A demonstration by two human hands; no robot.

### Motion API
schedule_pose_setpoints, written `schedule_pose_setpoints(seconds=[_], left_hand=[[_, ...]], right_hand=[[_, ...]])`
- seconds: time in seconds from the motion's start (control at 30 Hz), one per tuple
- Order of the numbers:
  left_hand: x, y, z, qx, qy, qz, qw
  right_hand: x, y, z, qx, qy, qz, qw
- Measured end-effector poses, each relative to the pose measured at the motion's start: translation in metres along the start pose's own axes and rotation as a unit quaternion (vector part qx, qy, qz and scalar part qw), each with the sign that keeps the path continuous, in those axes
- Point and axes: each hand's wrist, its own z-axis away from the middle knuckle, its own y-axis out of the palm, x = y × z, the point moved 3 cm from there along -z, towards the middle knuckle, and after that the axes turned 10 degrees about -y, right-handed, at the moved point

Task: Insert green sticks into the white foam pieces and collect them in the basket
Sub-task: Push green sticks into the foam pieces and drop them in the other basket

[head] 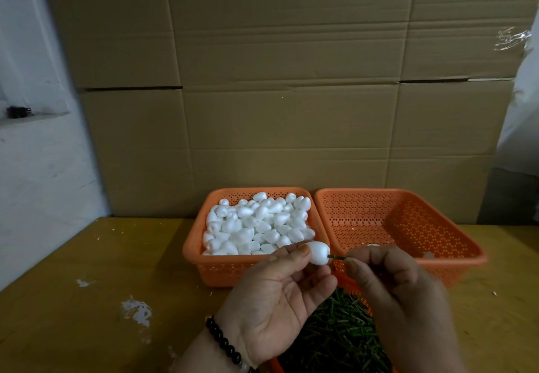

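1. Foam piece (pixel 317 253): white, egg-shaped, held above the near rim of the full basket (pixel 253 270); green stick (pixel 336 257) enters its right end.
2. Advice: the stick likely seats best pushed straight along the long axis, foam braced.
3. Left hand (pixel 274 299): thumb and fingertips clamped on the foam.
4. Right hand (pixel 390 282): fingers curled, pinching the stick.
5. Collecting basket (pixel 408 226): right, nearly bare.

Two perforated orange plastic baskets (pixel 399 259) stood mid-frame, the left basket (pixel 192 250) holding white egg-shaped foam pieces (pixel 256 223); dark green sticks (pixel 329 334) lay lower centre on a yellow-brown wooden table (pixel 87 270); brown cardboard (pixel 277 80) filled the top.
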Motion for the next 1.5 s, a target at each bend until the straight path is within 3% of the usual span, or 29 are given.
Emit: schedule_pose_setpoints(seconds=[0.63, 1.5], left_hand=[[0.0053, 0.0025, -0.0006, 0.003, 0.001, -0.006, 1.000], [0.0067, 0.0015, -0.0012, -0.019, 0.021, -0.020, 0.999]], right_hand=[[-0.0044, -0.0017, 0.0031, 0.047, -0.021, 0.067, 0.996], [-0.0062, 0.0000, 0.0022, 0.070, -0.007, 0.067, 0.995]])
